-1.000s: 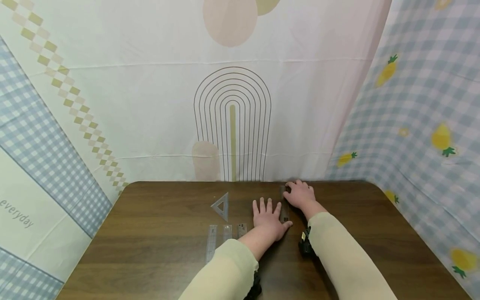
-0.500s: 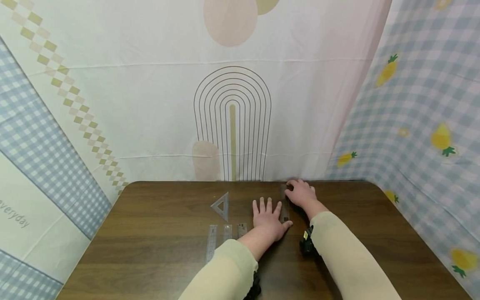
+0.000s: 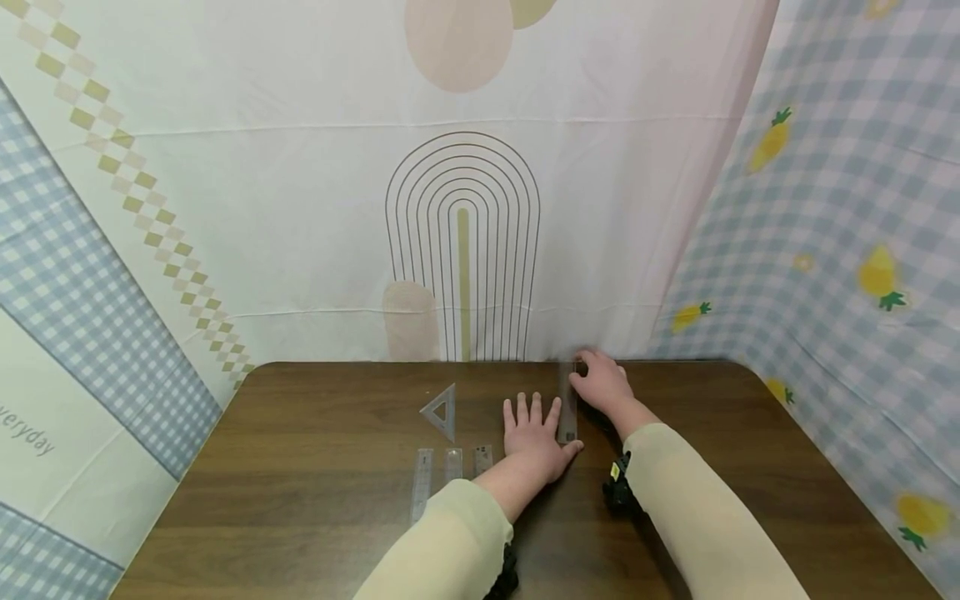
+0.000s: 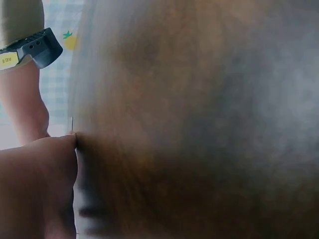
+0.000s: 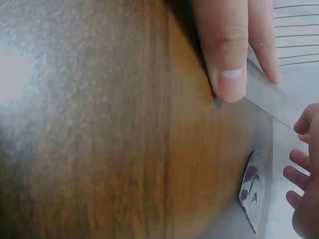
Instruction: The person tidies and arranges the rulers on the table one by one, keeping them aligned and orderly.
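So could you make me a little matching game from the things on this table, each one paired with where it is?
Things:
1. triangle set square
2. long ruler
3. left hand
4. three short rulers

Places:
A. pinched at its far end by the right hand
B. side by side, nearest the person, left of the left arm
C. lying alone beyond the short rulers
D. flat on the table, thumb by the long ruler

Pairs: 1-C, 2-A, 3-D, 4-B

- The word "everyday" stands in grey letters on the checked cloth (image 3: 45, 417) at the left.
- The yellow label (image 4: 9, 59) on the wrist device is too blurred to read.
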`<state>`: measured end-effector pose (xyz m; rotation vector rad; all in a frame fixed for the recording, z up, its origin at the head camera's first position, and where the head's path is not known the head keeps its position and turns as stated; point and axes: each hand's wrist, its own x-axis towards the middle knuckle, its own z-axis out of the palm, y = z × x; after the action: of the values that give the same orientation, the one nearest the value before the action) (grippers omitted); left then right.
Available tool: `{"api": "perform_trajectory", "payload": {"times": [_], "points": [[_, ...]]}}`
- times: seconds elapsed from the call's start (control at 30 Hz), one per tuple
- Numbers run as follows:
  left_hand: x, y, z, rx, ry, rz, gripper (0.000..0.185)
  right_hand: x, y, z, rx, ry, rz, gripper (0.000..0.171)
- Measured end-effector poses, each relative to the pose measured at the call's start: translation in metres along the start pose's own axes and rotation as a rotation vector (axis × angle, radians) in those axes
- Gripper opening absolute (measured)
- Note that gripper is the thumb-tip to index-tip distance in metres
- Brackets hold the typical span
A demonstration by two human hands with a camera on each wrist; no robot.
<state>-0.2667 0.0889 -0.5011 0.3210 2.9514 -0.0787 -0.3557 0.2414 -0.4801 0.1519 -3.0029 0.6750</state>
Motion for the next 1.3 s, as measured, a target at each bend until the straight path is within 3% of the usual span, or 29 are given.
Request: {"api": "perform_trajectory", "payload": {"times": [0.47,0.77,1.3], "points": [[-0.003,0.002,0.002,-0.023,0.024,-0.007,0.084,0.001,0.002,0.000,0.309,-0.050,0.046,0.044],[-0.003,0.002,0.004,-0.016,0.027,-0.001,0.084,-0.003,0.007,-0.001,0.596,-0.113,0.061,0.050],[-0.005,0.001,0.004,-0.017,0.038,-0.008,0.087,-0.016,0.001,-0.001,0.787,-0.146,0.110,0.055]]}}
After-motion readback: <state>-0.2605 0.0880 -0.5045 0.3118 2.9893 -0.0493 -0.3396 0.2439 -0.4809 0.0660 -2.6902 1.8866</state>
